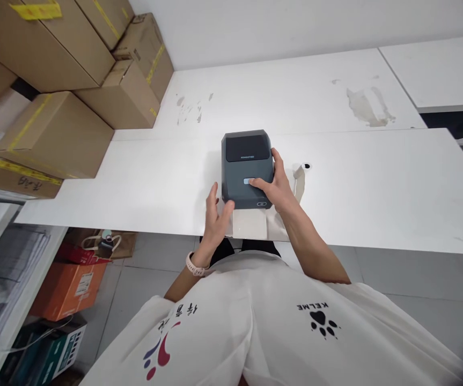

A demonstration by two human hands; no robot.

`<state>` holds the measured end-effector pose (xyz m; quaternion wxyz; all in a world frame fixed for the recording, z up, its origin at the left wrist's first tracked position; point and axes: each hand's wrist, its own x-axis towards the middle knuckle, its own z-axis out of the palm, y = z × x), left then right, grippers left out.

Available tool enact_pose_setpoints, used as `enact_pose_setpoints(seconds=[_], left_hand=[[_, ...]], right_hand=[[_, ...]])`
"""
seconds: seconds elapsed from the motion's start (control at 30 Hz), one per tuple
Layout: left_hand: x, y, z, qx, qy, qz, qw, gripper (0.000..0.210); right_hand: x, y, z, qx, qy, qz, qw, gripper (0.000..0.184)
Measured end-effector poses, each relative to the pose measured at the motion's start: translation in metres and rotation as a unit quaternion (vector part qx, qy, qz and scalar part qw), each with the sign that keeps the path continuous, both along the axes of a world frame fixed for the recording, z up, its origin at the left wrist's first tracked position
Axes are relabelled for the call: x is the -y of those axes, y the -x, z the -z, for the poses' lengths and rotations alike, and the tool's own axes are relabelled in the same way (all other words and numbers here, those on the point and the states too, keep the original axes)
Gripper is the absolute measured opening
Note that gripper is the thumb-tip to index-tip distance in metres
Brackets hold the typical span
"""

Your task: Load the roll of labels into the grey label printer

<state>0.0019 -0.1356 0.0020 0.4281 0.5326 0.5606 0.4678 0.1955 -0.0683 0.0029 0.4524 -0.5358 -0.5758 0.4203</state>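
a dark gray machine (235,190) is set on the white table (355,182), close to the near edge, in front of the person. on its top, a shiny black window (247,147) and a small pale button (246,181) can be seen. the thumb of the right hand (276,185) is put on the button, and its fingers are laid along the machine's right side; how tightly it is held cannot be told. the left hand (215,217) is held wide, with its thumb by the machine's near left corner; whether they touch cannot be told. pale paper (249,224) is seen at the near side of the machine. a curled paper strip (299,185) is seen past the right hand. brown boxes (54,134) are piled at the left.
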Motion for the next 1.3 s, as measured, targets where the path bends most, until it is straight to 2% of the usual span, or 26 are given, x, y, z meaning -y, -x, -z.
enact_pose_setpoints(seconds=[0.07,0.13,0.3,0.47,0.6,0.7,0.77,0.83,0.97,1.03,1.1,1.2,1.3], left_hand=[[-0.001,-0.009,0.004,0.028,0.029,0.044,0.998,0.082],[0.000,-0.015,0.006,0.040,0.034,0.054,0.997,0.089],[0.000,-0.018,0.002,0.007,0.034,0.026,0.999,0.084],[0.001,-0.016,-0.003,-0.009,0.036,0.013,0.999,0.077],[-0.005,-0.012,-0.015,-0.006,0.003,0.017,1.000,0.075],[-0.025,-0.006,-0.032,0.018,-0.050,0.029,0.998,0.064],[-0.047,-0.002,-0.039,0.026,-0.078,0.027,0.996,0.056],[-0.070,0.001,-0.037,0.014,-0.084,0.018,0.996,0.056],[-0.105,-0.002,-0.016,-0.074,0.006,0.013,0.997,0.080],[-0.112,-0.005,-0.006,-0.103,0.043,0.022,0.993,0.078],[-0.115,-0.008,0.000,-0.114,0.039,0.029,0.992,0.070],[-0.117,-0.010,0.002,-0.137,0.015,0.022,0.990,0.066],[-0.119,-0.010,0.001,-0.161,0.019,0.016,0.987,0.070]], right_hand=[[0.001,0.002,-0.003,-0.019,0.017,0.015,1.000,0.112],[0.003,0.004,-0.007,-0.035,0.032,0.022,0.999,0.111],[0.003,0.007,-0.014,-0.068,0.044,0.029,0.996,0.113],[0.002,0.008,-0.021,-0.061,0.056,0.022,0.996,0.111],[-0.002,0.001,-0.036,-0.075,0.070,0.027,0.994,0.106],[-0.010,-0.008,-0.062,-0.058,0.014,0.020,0.998,0.089],[-0.021,-0.011,-0.083,-0.042,-0.062,0.018,0.997,0.079],[-0.037,-0.009,-0.101,-0.023,-0.142,0.031,0.989,0.075],[-0.081,0.002,-0.121,0.083,-0.239,0.095,0.963,0.078],[-0.105,0.005,-0.127,0.133,-0.259,0.118,0.949,0.078],[-0.128,0.005,-0.133,0.153,-0.270,0.123,0.943,0.080],[-0.157,0.001,-0.144,0.147,-0.243,0.092,0.954,0.091],[-0.165,-0.003,-0.155,0.166,-0.210,0.080,0.960,0.089]])
